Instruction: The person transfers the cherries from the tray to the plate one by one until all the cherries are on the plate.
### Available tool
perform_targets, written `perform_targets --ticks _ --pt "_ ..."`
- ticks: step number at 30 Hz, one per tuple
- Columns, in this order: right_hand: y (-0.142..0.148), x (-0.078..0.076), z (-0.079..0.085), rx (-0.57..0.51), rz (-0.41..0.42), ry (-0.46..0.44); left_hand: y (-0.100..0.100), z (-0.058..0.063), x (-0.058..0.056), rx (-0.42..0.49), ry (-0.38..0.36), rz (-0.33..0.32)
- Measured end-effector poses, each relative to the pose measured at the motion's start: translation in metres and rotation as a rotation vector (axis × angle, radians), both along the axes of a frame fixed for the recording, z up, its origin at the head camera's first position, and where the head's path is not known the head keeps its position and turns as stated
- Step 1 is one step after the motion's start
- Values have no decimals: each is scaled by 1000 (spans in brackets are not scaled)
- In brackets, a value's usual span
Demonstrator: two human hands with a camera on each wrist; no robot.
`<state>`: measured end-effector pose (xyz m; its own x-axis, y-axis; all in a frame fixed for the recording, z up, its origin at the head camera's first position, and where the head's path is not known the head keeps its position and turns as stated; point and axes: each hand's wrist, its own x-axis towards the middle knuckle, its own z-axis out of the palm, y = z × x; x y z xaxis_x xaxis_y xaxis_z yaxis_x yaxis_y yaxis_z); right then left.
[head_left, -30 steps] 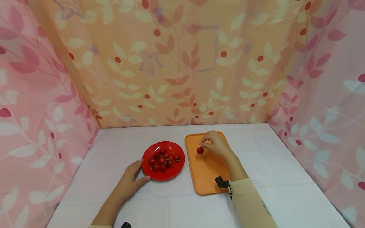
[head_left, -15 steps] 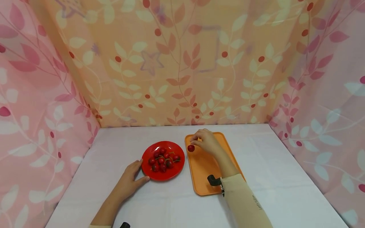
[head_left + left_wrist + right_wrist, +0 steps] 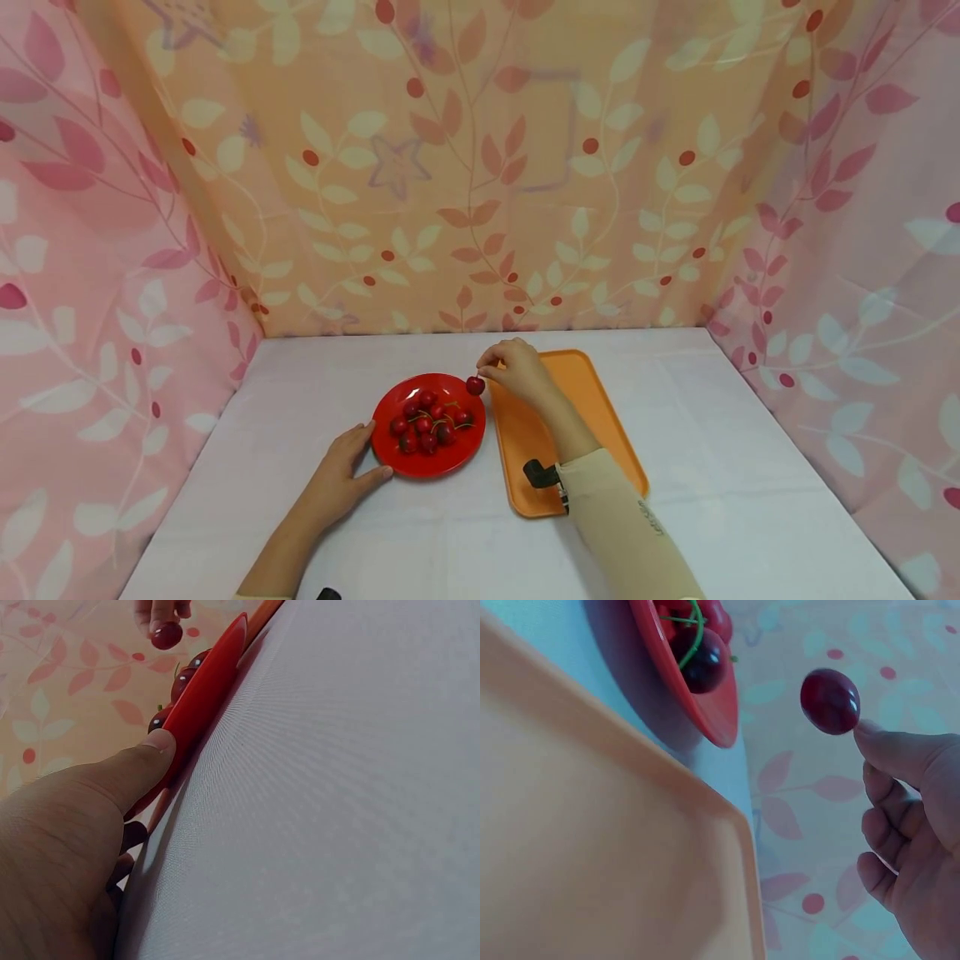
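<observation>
A red plate point(image 3: 450, 465) bears several dark red cherries point(image 3: 424, 429) with green stems. At its left rim my left hand point(image 3: 341, 475) holds the edge; the thumb point(image 3: 154, 754) lies against the rim in the left wrist view, the other fingers partly hidden behind. My right hand point(image 3: 517, 371) pinches a single cherry point(image 3: 476, 386) by its top between thumb and fingertips. This cherry hangs in the air by the plate's upper right rim, apart from the others. In the right wrist view the held cherry point(image 3: 830, 701) shows at the fingertips.
An orange tray point(image 3: 573, 400) lies right of the plate, under my right forearm. Both rest on a white-covered table point(image 3: 450, 550). A leaf-patterned curtain point(image 3: 465, 167) closes off the back and sides.
My right hand has moved left with the cherry, from above the orange tray to the plate's upper right edge. The left hand and the plate stay put.
</observation>
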<state>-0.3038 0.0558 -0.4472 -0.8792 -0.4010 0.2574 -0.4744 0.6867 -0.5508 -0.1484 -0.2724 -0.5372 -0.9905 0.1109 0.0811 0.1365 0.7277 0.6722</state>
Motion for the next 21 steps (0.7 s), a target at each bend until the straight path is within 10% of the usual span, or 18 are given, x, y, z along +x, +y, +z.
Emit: perform_targets --ticks 21 --pt "-46 2 -28 -30 -133 -89 -1 0 -1 6 -17 1"
